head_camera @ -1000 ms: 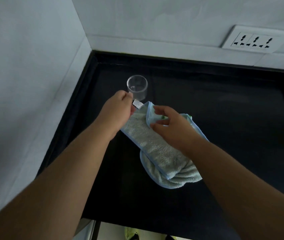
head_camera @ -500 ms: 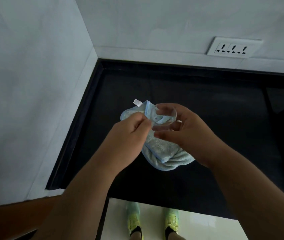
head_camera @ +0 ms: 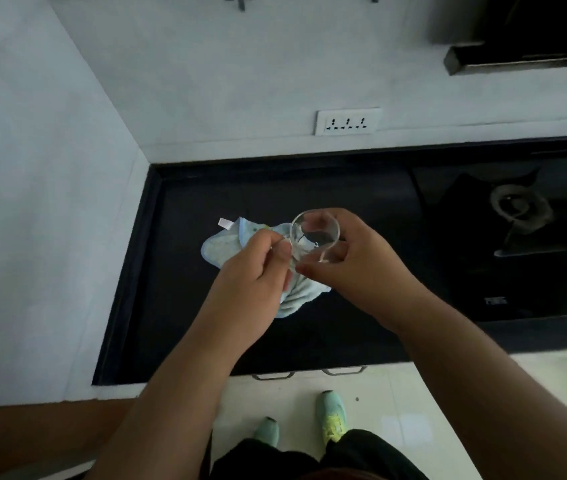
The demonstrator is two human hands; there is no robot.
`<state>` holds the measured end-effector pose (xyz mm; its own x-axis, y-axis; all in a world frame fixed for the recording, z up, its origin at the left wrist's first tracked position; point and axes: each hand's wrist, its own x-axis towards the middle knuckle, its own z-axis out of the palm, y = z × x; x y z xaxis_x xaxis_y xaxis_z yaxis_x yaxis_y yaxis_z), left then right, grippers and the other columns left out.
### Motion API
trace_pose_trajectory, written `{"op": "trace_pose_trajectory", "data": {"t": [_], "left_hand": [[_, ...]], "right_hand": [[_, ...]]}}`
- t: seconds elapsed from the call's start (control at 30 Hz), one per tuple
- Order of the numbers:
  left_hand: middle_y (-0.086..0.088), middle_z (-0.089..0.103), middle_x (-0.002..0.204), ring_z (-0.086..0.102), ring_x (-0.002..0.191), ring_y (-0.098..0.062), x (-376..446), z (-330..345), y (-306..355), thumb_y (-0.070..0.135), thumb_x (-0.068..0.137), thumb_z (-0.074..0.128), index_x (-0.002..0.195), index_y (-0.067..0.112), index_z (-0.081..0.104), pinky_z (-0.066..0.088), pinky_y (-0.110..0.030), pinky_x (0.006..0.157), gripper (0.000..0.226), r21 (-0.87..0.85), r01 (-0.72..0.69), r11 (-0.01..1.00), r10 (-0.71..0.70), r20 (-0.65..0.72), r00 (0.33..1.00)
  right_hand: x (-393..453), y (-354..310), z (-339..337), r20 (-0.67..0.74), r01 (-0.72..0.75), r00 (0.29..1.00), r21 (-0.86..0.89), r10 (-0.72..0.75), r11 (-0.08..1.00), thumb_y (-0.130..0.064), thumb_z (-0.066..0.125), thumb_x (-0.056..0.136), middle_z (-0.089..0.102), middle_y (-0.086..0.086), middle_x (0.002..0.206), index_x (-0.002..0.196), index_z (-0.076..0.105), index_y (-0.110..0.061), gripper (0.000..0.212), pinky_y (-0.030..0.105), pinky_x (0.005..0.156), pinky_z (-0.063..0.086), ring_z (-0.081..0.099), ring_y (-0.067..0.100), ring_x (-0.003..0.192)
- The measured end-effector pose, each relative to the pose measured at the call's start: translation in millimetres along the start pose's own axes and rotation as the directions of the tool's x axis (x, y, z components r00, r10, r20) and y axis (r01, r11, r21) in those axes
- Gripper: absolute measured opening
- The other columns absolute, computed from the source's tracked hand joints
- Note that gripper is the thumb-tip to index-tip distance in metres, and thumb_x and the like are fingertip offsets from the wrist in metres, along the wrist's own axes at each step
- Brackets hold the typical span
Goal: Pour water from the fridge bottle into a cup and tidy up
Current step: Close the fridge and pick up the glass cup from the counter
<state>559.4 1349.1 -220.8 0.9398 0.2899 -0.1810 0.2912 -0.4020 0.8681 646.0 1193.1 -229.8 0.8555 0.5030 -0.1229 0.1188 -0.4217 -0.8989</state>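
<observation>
Cup [head_camera: 314, 237] now lifted off counter [head_camera: 361, 202]

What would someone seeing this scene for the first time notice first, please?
The eye lands on the clear cup at centre frame, held tipped toward the camera by the right hand while the left hand pinches its rim. Just beneath and to the left lies a crumpled light-blue towel on the black countertop. A white socket plate stands out on the back wall above it.

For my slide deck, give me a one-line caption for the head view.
Both hands hold a clear cup above a blue towel on the black counter.
</observation>
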Motion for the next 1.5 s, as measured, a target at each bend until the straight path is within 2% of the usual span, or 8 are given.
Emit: {"op": "trace_pose_trajectory", "data": {"t": [0.2,0.37,0.57,0.7,0.83,1.03,1.3,1.5], "left_hand": [[0.009,0.07,0.081,0.068,0.078,-0.006,-13,3,25,0.042,0.109,0.045,0.089,0.032,0.061,0.055,-0.026,0.075,0.027,0.02,-0.12,0.993,0.115,0.175,0.978],[0.008,0.07,0.086,0.068,0.082,-0.008,-21,19,40,0.044,0.109,0.044,0.092,0.034,0.06,0.06,-0.043,0.085,0.026,0.051,-0.253,0.966,0.214,0.387,0.897],[0.006,0.069,0.088,0.069,0.085,-0.011,-43,79,71,0.043,0.11,0.042,0.096,0.035,0.061,0.061,-0.044,0.083,0.025,0.007,-0.39,0.921,0.3,0.626,0.72],[0.009,0.069,0.089,0.069,0.085,-0.01,-71,134,98,0.046,0.109,0.041,0.096,0.037,0.06,0.062,-0.037,0.08,0.024,-0.029,-0.482,0.876,0.338,0.75,0.568],[0.008,0.07,0.09,0.068,0.088,-0.005,-101,194,125,0.047,0.108,0.041,0.099,0.035,0.06,0.059,-0.031,0.081,0.025,-0.06,-0.538,0.841,0.327,0.848,0.417],[0.007,0.071,0.088,0.07,0.088,-0.008,-148,279,165,0.046,0.109,0.04,0.102,0.033,0.059,0.062,-0.043,0.085,0.024,-0.076,-0.664,0.743,0.312,0.919,0.243],[0.009,0.072,0.086,0.07,0.085,-0.005,-194,376,213,0.042,0.11,0.041,0.103,0.029,0.06,0.061,-0.035,0.084,0.024,-0.104,-0.721,0.685,0.309,0.938,0.158],[0.008,0.072,0.084,0.07,0.084,-0.006,-218,437,234,0.042,0.11,0.041,0.101,0.028,0.06,0.062,-0.044,0.086,0.025,-0.145,-0.701,0.698,0.29,0.953,0.092]], "right_hand": [[-55,-13,-13,-0.221,-0.067,0.973,-0.023,0.06,0.997,-0.03,0.083,0.081,0.066,-0.021,0.105,0.128,0.056,-0.039,0.055,0.009,0.068,0.053,0.065,-0.011,0.086],[-106,-14,-19,-0.416,-0.184,0.89,0.043,0.185,0.982,-0.028,0.085,0.081,0.064,-0.02,0.113,0.137,0.047,-0.039,0.068,0.015,0.074,0.056,0.068,-0.004,0.093],[-189,1,-34,-0.662,-0.296,0.678,0.153,0.32,0.943,-0.026,0.086,0.083,0.063,-0.016,0.119,0.125,0.041,-0.039,0.063,0.021,0.071,0.061,0.071,0.003,0.091],[-250,19,-56,-0.771,-0.314,0.497,0.27,0.399,0.91,-0.024,0.087,0.081,0.066,-0.017,0.116,0.121,0.045,-0.039,0.06,0.035,0.079,0.064,0.072,0.006,0.091],[-310,39,-79,-0.828,-0.302,0.36,0.332,0.43,0.894,-0.021,0.086,0.082,0.062,-0.02,0.126,0.124,0.046,-0.032,0.059,0.038,0.082,0.064,0.072,0.006,0.093],[-390,73,-118,-0.847,-0.25,0.216,0.432,0.485,0.866,-0.017,0.088,0.08,0.064,-0.017,0.126,0.122,0.049,-0.027,0.058,0.033,0.083,0.064,0.073,0.004,0.093],[-462,110,-182,-0.854,-0.242,0.143,0.46,0.5,0.854,-0.019,0.088,0.08,0.063,-0.015,0.127,0.122,0.048,-0.026,0.059,0.027,0.081,0.063,0.073,0.005,0.089],[-505,134,-225,-0.842,-0.26,0.1,0.492,0.53,0.831,-0.019,0.087,0.08,0.063,-0.017,0.126,0.123,0.048,-0.026,0.059,0.025,0.079,0.062,0.073,0.006,0.088]]}}
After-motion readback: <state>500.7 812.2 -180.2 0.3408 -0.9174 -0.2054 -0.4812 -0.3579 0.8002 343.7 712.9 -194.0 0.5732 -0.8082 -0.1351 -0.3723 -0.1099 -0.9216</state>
